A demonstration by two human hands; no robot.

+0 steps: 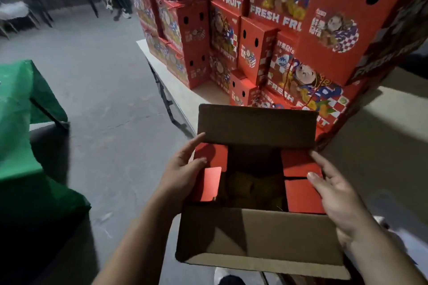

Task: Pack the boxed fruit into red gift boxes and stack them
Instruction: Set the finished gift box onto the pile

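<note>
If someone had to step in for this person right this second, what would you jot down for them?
Left hand: fingers straight, resting on the left red side flap of the open gift box.
Right hand: fingers straight, on the right red side flap.
Inside the box something brownish sits in the dark; hard to make out.
Both long brown flaps stand open, near and far.
Done: many closed red boxes stacked on the table behind.
Left: fold the flaps shut, then add this box to the stack.
</note>
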